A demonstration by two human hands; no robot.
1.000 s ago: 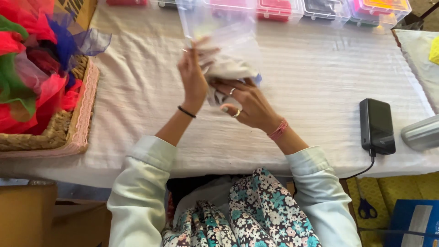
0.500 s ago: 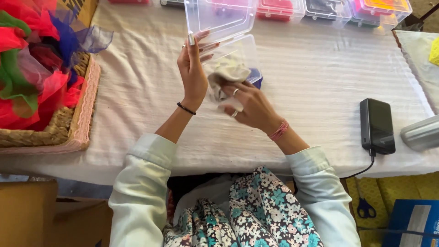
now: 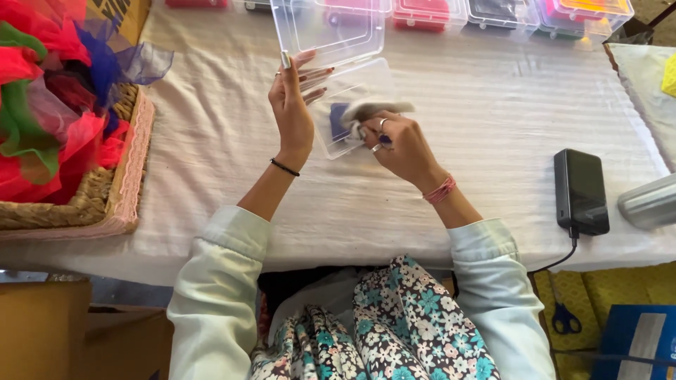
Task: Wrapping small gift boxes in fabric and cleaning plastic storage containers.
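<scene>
A person seated at a cloth-covered table holds a clear plastic box open and presses a pale cloth into it.

At far left, a wicker basket (image 3: pixel 105 200) holds bright netting. Near upper centre, the left hand (image 3: pixel 296 116) grips the clear hinged box (image 3: pixel 338 63) at its left edge, fingers curled round the raised lid. The box runs lengthwise from upper centre down toward the person, its tray just right of that hand. The right hand (image 3: pixel 401 144) is clenched on a pale cloth (image 3: pixel 373 111) inside the tray, over a dark blue item. A black phone (image 3: pixel 581 190) lies at right. Since half a second ago, the cloth has dropped lower into the tray and the lid stands clearer.
</scene>
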